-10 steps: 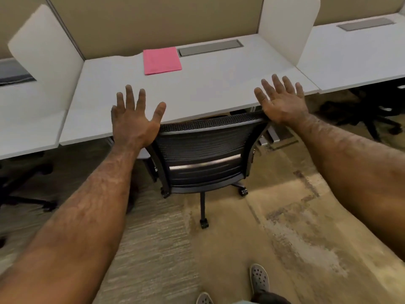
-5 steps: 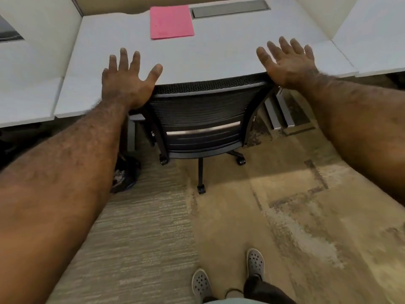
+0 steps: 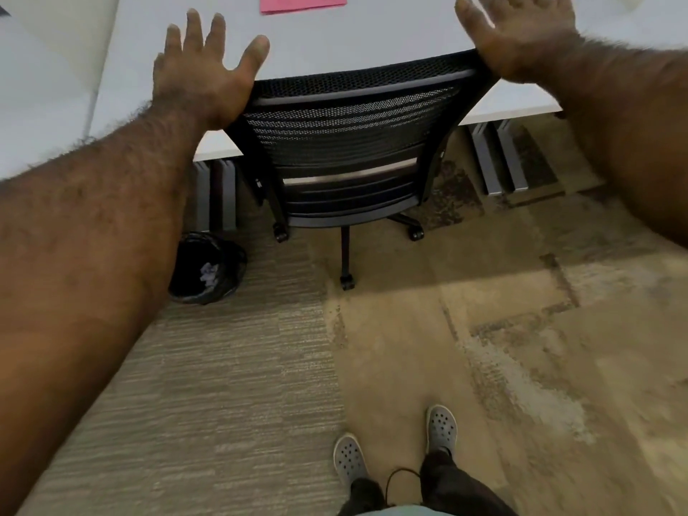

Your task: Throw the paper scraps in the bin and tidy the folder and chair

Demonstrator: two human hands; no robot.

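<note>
Office cubicle, patchy carpet, white bench [image 3: 372, 39] at 12 o'clock | step: chair tidying (my read), black mesh swivel chair [image 3: 350, 143] tucked under bench | left hand [image 3: 203, 74], right hand [image 3: 521, 39]: each grip spread apart, empty, at backrest corners | pink paper folder [image 3: 301, 1] at 12 | black-lined bin [image 3: 206, 271] at 9, scraps inside | next: confirm chair is square | count: 1 chair, 1 folder, 1 bin, 2 hands

chair [image 3: 350, 143]: black mesh back, pushed in under the desk edge | folder [image 3: 302, 1]: pink, flat on the desk, mostly cut off | bin [image 3: 208, 273]: black liner, crumpled paper scraps [image 3: 209, 274] inside
</note>
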